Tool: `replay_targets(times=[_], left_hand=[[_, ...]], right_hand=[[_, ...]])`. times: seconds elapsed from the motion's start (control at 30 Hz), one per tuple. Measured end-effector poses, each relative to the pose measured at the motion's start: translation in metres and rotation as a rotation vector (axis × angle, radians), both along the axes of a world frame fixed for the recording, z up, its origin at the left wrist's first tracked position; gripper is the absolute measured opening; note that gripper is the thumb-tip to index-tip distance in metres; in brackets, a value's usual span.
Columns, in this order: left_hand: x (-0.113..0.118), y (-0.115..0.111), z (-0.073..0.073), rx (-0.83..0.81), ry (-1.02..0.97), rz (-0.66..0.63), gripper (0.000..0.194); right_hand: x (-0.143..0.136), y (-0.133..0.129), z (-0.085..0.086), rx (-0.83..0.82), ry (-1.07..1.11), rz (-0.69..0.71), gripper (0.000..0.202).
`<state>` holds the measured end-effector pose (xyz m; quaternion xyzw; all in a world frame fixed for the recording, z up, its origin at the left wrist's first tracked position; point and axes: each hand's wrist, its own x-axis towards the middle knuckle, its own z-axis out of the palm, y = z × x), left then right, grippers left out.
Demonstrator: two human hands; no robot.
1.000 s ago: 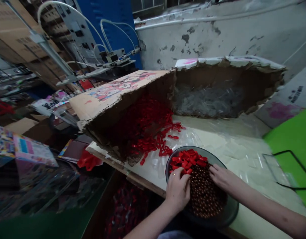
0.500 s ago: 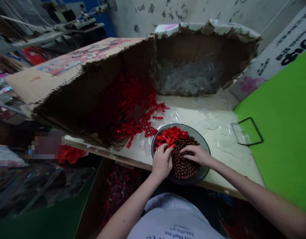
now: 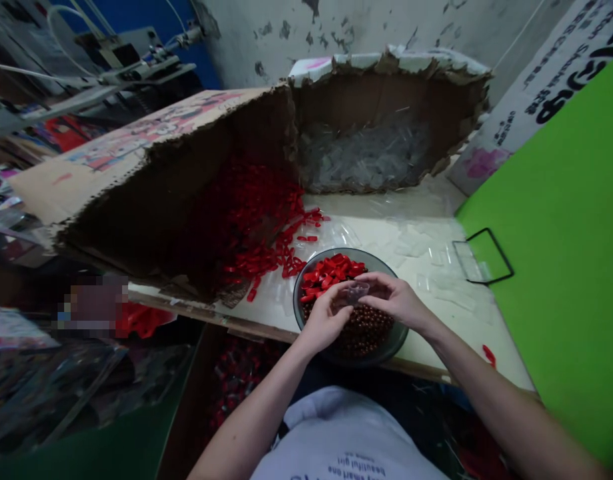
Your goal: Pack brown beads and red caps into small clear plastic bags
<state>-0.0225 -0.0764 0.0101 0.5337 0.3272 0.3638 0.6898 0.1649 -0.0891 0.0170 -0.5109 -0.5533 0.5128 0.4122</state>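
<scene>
Left hand [image 3: 328,316] and right hand [image 3: 397,303], each grip closed on a small clear plastic piece [image 3: 358,292] above the round grey bowl [image 3: 400,328] at the bench's [image 3: 426,347] front edge.

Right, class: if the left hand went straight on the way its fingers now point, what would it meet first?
The small clear plastic piece, which the left hand seems to touch; just beyond are the fingers of the right hand, though depth is unclear.

Fingers [image 3: 380,281] partly hide the small clear piece [image 3: 357,292], and the right edge crops the green board [image 3: 561,233].
</scene>
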Motion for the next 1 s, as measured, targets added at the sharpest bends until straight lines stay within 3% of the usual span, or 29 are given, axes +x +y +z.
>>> replay_targets(times=[0.13,0.2,0.3,0.4,0.5,0.57,0.73,0.93,1.0], left_hand=[[0.007,0.004,0.010,-0.097,-0.049,0.041,0.041],[0.006,0.006,0.014,-0.127,-0.051,0.037,0.043],[0.002,0.007,0.016,-0.150,-0.064,0.040,0.045],[-0.002,0.006,0.015,-0.163,-0.081,0.069,0.046],[-0.004,0.005,0.012,-0.162,-0.084,0.095,0.046],[-0.006,0.005,0.011,-0.145,-0.083,0.097,0.045],[-0.012,0.006,0.008,-0.056,-0.039,0.111,0.039],[-0.017,-0.002,-0.015,0.093,0.183,0.092,0.035],[-0.014,-0.006,-0.022,0.118,0.219,0.070,0.035]], right_hand=[[0.004,0.007,0.014,0.019,0.017,0.015,0.037],[0.013,0.010,0.013,0.044,-0.048,-0.007,0.034],[0.027,0.014,-0.005,0.089,-0.443,-0.019,0.028],[0.025,0.010,-0.034,0.056,-0.838,0.139,0.021],[0.009,0.000,-0.057,0.044,-0.865,0.243,0.019],[-0.001,-0.004,-0.062,0.061,-0.842,0.286,0.016],[0.003,-0.003,-0.047,0.082,-0.771,0.259,0.014],[0.007,-0.010,-0.016,0.148,-0.408,-0.138,0.020],[-0.002,-0.013,-0.007,0.224,-0.365,-0.201,0.021]])
